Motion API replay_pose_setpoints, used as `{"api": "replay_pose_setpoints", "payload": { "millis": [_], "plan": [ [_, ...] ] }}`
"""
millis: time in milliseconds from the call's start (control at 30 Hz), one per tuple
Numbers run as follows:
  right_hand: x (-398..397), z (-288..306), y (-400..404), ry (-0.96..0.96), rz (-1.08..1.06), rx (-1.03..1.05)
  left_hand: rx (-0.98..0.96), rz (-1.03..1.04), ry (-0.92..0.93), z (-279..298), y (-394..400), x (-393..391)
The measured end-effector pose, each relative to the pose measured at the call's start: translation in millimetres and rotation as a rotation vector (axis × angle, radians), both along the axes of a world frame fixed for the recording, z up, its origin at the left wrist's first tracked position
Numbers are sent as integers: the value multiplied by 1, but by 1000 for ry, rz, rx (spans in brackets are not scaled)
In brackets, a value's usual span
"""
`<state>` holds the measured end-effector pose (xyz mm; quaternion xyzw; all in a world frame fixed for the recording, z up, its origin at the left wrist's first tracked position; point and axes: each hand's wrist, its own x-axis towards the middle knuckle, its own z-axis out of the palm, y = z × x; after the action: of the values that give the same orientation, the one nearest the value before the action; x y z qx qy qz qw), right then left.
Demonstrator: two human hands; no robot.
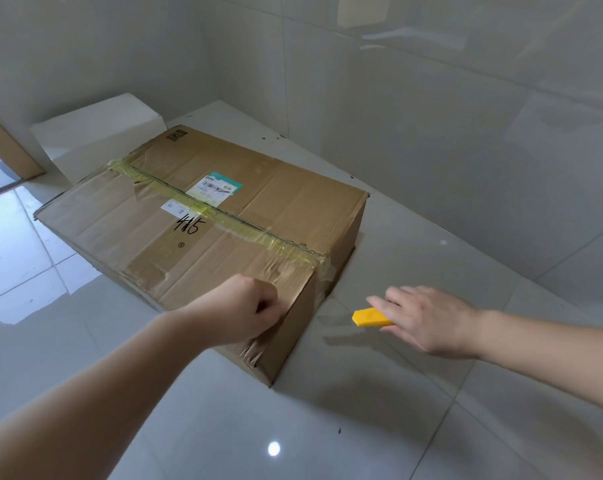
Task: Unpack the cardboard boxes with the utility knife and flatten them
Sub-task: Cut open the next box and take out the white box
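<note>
A large brown cardboard box (203,237) is seen lying flat on the glossy pale tiled floor (362,427) near a tiled wall, its corrugated top creased, sealed along the middle seam with wrinkled yellowish tape (230,221) and marked with printed labels and black handwriting. The bare left arm is stretched forward from the lower left, and the left hand (248,310) is placed at the box's near top corner with its fingers curled over the edge, where the cardboard is gripped. The right arm is extended from the right, and the right hand (428,320) is held low over the floor just beside the box, fingers fairly straight, a yellow plastic utility knife (371,317) being held beneath them.
</note>
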<state>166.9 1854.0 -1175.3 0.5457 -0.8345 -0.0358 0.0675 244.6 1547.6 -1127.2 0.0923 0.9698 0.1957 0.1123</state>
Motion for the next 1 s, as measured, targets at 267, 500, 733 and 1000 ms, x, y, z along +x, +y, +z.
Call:
{"api": "replay_pose_setpoints", "payload": {
  "millis": [267, 500, 733, 1000],
  "plan": [
    [9, 6, -42, 76, 213, -116, -73, 168, -84, 10, -24, -4],
    [1, 7, -41, 49, 204, -95, -101, 137, -76, 9, -22, -1],
    [-2, 5, -40, 19, 171, -82, -98, 113, -82, 9, -20, 2],
    [-16, 10, -37, 20, 138, -89, -68, 70, -19, 3, -16, 3]
  ]
}}
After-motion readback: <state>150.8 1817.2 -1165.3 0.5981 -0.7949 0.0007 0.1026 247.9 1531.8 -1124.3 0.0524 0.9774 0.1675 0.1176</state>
